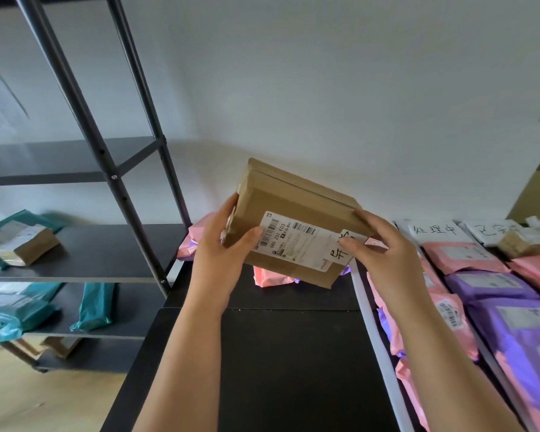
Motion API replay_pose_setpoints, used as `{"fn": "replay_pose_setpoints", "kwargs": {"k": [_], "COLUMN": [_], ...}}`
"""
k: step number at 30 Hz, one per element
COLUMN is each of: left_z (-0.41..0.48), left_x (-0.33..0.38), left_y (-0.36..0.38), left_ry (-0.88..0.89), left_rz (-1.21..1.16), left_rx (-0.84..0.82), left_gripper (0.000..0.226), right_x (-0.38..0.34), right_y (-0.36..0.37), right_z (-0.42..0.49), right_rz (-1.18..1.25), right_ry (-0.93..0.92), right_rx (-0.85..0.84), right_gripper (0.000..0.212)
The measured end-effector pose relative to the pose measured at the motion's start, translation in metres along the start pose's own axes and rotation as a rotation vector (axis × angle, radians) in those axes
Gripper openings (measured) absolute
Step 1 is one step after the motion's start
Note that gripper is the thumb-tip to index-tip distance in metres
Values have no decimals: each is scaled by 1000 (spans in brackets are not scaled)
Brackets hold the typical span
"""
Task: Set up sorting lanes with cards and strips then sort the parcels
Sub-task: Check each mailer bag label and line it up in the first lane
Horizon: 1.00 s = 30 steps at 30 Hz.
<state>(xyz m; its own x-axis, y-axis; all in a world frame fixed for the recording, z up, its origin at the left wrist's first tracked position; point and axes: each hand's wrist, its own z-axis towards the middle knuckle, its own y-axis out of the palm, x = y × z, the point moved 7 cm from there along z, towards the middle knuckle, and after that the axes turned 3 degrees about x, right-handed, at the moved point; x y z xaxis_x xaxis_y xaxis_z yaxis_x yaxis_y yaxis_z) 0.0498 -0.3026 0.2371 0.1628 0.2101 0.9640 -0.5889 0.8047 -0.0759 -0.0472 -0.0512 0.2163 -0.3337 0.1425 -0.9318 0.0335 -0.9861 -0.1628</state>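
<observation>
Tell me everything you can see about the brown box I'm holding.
The brown cardboard box is closed, taped, and held tilted above the black table. A white shipping label with barcodes sits on its top face. The left hand grips its left side; the right hand pinches a handwritten white card against its right edge.

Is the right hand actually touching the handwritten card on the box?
Touching. Head view: the right hand lays its thumb on the handwritten card, pressing it against the cardboard box that the left hand grips.

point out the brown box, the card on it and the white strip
brown box (pixel 293 201): head view, upper face
card (pixel 335 256): head view, written part
white strip (pixel 376 338): head view, mid length
</observation>
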Motion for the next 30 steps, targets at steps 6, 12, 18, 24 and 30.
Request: {"fn": "replay_pose_setpoints", "kwargs": {"k": [6, 12, 18, 24, 30], "left_z": [1, -3, -13, -12, -6], "left_x": [5, 0, 8, 1, -2], "left_y": [-14, 1, 34, 36, 29], "left_ry": [-29, -127, -44, -70, -127], "left_rz": [-118, -414, -455, -377, -308], "left_rx": [232, 199, 10, 20, 106], "left_gripper": [72, 61, 76, 77, 36], "right_x": [-3, 0, -8, -20, -30], "right_y": [-1, 3, 12, 7, 6], "right_z": [1, 2, -2, -2, -1], "right_rz": [49, 97, 130, -34, -39], "right_ry": [16, 76, 92, 53, 8], "right_rx": [-1, -38, -106, -106, -131], "right_gripper": [38, 35, 38, 30, 29]}}
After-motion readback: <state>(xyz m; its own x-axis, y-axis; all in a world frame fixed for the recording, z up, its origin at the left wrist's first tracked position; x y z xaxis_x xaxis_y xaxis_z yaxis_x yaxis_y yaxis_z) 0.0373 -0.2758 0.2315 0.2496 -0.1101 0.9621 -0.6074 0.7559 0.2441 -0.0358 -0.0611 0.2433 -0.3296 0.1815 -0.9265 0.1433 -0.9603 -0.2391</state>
